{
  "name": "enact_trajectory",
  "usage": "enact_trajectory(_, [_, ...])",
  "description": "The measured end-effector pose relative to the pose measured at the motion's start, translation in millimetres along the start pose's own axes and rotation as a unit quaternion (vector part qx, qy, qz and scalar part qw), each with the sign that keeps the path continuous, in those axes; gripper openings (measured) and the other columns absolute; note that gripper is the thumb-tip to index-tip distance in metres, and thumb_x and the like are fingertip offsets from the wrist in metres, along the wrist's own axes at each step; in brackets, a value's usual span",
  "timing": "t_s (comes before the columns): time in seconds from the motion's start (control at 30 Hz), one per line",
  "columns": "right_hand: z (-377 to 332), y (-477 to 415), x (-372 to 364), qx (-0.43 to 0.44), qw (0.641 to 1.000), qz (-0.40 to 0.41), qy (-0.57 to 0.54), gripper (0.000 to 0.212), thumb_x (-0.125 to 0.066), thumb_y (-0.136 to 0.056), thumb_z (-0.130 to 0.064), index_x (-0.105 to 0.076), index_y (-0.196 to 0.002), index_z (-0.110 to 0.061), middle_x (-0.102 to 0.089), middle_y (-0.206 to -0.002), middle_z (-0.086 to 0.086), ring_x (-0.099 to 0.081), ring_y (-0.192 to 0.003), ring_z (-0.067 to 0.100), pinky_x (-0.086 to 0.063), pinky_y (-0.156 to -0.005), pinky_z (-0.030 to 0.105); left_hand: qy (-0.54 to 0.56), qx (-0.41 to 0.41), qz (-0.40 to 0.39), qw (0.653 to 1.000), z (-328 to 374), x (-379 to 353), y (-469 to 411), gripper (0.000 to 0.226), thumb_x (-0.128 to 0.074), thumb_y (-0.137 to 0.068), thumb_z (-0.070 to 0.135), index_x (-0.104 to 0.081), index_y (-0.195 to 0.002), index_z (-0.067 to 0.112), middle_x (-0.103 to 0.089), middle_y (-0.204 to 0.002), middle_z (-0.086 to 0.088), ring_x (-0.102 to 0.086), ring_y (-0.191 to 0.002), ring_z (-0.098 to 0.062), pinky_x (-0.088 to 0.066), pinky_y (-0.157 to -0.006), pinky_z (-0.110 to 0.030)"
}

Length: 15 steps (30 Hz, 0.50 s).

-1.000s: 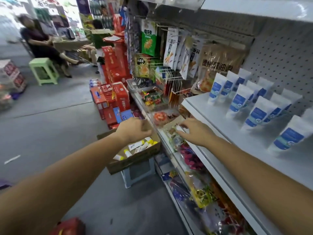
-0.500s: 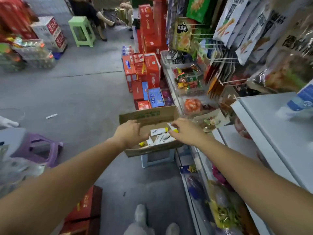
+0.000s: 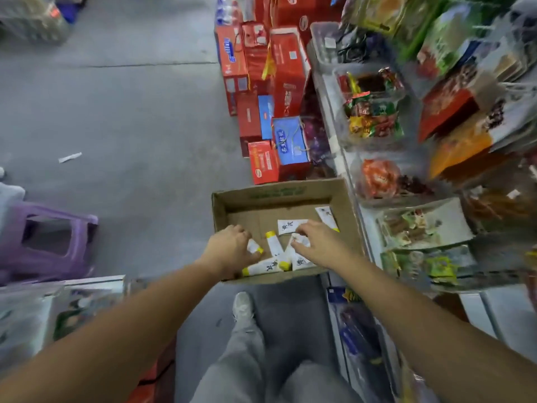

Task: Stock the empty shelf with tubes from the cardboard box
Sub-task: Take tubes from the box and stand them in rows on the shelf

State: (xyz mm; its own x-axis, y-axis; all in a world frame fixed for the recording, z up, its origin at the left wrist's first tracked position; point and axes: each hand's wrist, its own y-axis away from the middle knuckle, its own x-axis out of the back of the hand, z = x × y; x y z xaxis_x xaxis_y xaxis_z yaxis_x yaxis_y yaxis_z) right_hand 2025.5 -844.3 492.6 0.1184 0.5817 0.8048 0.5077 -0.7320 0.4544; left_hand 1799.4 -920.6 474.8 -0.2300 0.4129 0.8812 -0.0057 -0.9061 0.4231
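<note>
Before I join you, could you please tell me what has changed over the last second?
The right hand left the shelf edge and dropped into the cardboard box beside the left hand; both now curl their fingers onto tubes. The box stayed put.

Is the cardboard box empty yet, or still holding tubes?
Not empty. Several white, yellow-capped tubes lie flat toward the cardboard box's near end, by the left hand and right hand; its far end is bare.

The cardboard box (image 3: 276,196) lies open-topped; snack bins (image 3: 389,181) crowd its right wall.
</note>
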Motion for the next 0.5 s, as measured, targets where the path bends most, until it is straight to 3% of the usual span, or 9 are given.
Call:
enact_trajectory(0.13, [10, -44, -34, -0.004, 0.999, -0.038, -0.016, 0.036, -0.056, -0.091, -0.045, -0.061, -0.114, -0.019, -0.057, -0.11, -0.002, -0.053, -0.106, 0.018, -0.049, -0.083, 0.038, 0.0, 0.006, -0.044, 0.999, -27, -35, -32, 0.049, -0.053, -0.083, 0.059, -0.065, -0.105, 0.017, -0.062, -0.109, -0.001, -0.058, -0.106, -0.024, -0.047, -0.078, -0.032])
enact_trajectory(0.23, [16, -74, -61, 0.003, 0.997, -0.069, -0.025, 0.029, -0.057, -0.09, -0.042, -0.06, -0.107, -0.018, -0.056, -0.104, -0.003, -0.053, -0.105, 0.019, -0.047, -0.079, 0.038, 0.003, 0.007, -0.074, 0.997, -36, -64, -45, 0.05, -0.057, -0.085, 0.059, -0.062, -0.111, 0.016, -0.062, -0.113, -0.002, -0.058, -0.105, -0.025, -0.046, -0.079, -0.032])
enact_trajectory(0.37, [33, -107, -99, 0.01, 0.993, -0.113, -0.039, 0.04, -0.059, -0.09, -0.042, -0.058, -0.124, -0.02, -0.06, -0.117, 0.001, -0.056, -0.11, 0.021, -0.052, -0.085, 0.041, -0.003, 0.016, -0.116, 0.993, -42, -106, -59, 0.034, -0.055, -0.09, 0.043, -0.062, -0.111, 0.018, -0.062, -0.114, -0.004, -0.056, -0.106, -0.024, -0.05, -0.087, -0.035])
enact_trajectory(0.5, [57, -128, -129, -0.001, 0.99, -0.133, -0.036, 0.048, -0.061, -0.091, -0.039, -0.054, -0.134, -0.019, -0.058, -0.126, 0.003, -0.054, -0.118, 0.022, -0.049, -0.092, 0.039, -0.003, 0.04, -0.164, 0.986, -37, -152, -71, 0.036, -0.055, -0.091, 0.039, -0.062, -0.118, 0.017, -0.061, -0.12, -0.005, -0.056, -0.111, -0.024, -0.049, -0.089, -0.034])
